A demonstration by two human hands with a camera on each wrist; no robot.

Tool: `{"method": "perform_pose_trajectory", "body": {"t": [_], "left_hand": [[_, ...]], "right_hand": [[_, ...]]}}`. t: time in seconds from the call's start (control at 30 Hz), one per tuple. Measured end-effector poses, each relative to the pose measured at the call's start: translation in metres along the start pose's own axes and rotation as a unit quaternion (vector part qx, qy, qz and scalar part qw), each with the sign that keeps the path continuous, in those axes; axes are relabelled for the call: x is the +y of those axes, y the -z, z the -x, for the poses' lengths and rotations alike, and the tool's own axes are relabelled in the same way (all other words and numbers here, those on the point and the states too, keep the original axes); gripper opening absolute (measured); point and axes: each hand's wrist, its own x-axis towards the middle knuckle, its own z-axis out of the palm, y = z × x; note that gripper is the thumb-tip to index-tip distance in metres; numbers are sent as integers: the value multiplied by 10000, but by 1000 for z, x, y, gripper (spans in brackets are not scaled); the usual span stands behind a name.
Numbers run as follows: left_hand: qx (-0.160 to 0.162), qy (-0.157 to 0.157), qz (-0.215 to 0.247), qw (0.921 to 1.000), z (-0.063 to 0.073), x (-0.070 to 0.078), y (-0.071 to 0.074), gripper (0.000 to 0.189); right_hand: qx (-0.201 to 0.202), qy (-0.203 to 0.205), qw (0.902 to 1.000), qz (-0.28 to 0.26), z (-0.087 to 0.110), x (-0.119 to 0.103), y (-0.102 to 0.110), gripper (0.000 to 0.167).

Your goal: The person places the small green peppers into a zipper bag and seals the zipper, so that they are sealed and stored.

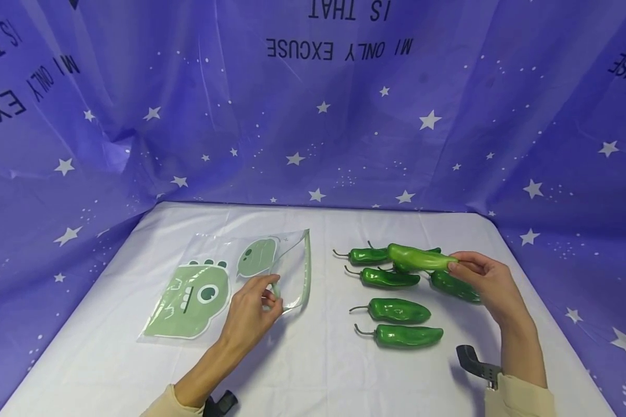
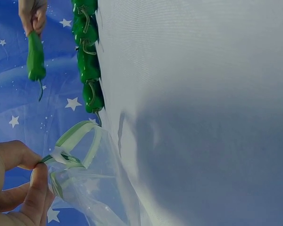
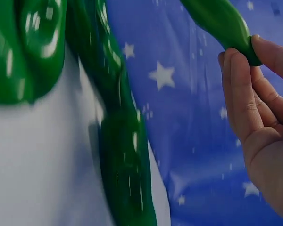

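Purple-blue curtains (image 1: pixel 344 127) with white stars are surrounding your white-clothed worktop (image 1: pixel 318 370). Your left hand (image 1: pixel 253 307) is pinching the mouth edge of a clear zip bag (image 1: pixel 216 286) in a narrow grip; the bag is lying on the worktop's left side, showing a green cartoon dinosaur print (image 1: pixel 195 315). From the left wrist, you're seeing its green zip strip (image 2: pixel 73 134) looping apart, a gap that the head view is barely revealing.

Your right hand (image 1: pixel 501 286) is holding a light green chili pepper (image 1: pixel 419 258) by its narrow end, between thumb and fingertips. From the head, this pepper is overlapping some of the darker green peppers (image 1: pixel 399 311), at least five of them lying right of the bag; the left wrist view is showing it raised apart from them, its stem (image 2: pixel 40 90) hanging down.
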Motion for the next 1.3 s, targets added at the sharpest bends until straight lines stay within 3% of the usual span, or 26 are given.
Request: {"method": "perform_pose_trajectory", "body": {"t": [0.1, 0.3, 0.6, 0.93, 1.3], "left_hand": [[-17, 34, 5, 10000, 0, 0, 0, 42], [-20, 84, 62, 9999, -1, 1, 0, 42], [-12, 100, 106, 9999, -3, 1, 2, 42], [-37, 51, 172, 9998, -4, 2, 1, 41], [-43, 108, 216, 9997, -2, 2, 0, 41]], "right_hand": [[-240, 131, 9995, -175, -7, -8, -16, 19], [-475, 158, 9983, 309, -19, -17, -44, 31], [-708, -9, 9963, 492, -35, -25, -81, 41], [-1026, -111, 9899, 971, -51, -28, -117, 34], [-1215, -224, 9899, 700, -58, -28, -144, 29]]}}
